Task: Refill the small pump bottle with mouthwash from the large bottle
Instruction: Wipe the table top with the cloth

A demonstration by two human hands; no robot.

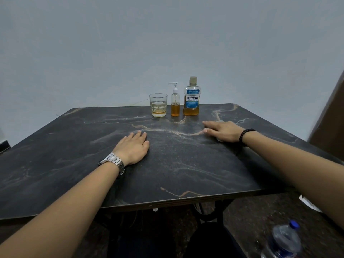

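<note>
Both my hands lie flat and empty on the table [55, 174], left hand [133, 148] mid-table, right hand [222, 131] nearer the far edge. The pump bottle [175, 101] stands at the far edge between a glass [158, 105] and the large bottle [191, 96], both capped. I'd steady the pump bottle low and unscrew its pump first.

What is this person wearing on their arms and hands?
Both forearms are bare, with no sleeves or gloves in view. The left hand has a silver metal link watch at its wrist; the right hand has a dark beaded bracelet.
</note>
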